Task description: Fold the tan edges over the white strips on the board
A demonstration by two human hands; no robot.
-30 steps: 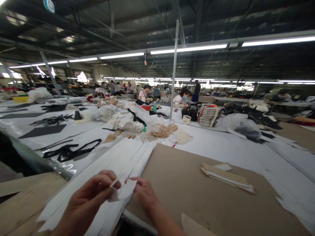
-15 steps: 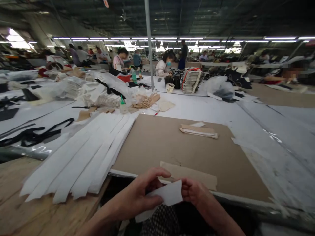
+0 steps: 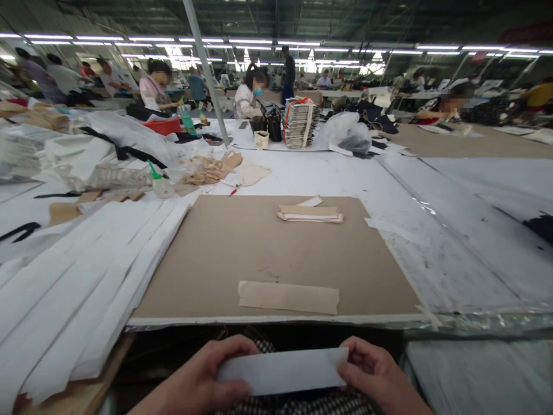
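My left hand (image 3: pixel 201 374) and my right hand (image 3: pixel 375 372) hold a white strip of sheet material (image 3: pixel 280 372) by its two ends, stretched flat across my lap. Under it lies a black-and-white checked garment (image 3: pixel 298 406). Both hands are just below the front edge of a brown cardboard board (image 3: pixel 207 271), apart from it. On that board rest a tan strip (image 3: pixel 288 297) and a small stack of tan pieces (image 3: pixel 310 214). Long white strips (image 3: pixel 82 282) are piled to the left of the board.
Beyond the board, a white-covered table holds a glue bottle (image 3: pixel 159 183), beige pieces (image 3: pixel 209 170), a tied stack of pieces (image 3: pixel 300 122) and a plastic bag (image 3: pixel 348 131). A metal pole (image 3: pixel 204 69) rises from it. Several co-workers sit or stand farther back.
My hands have moved right, from over the white strips to below the board's front edge. The white piece, bent between them earlier, is now held out flat. The view has swung right.
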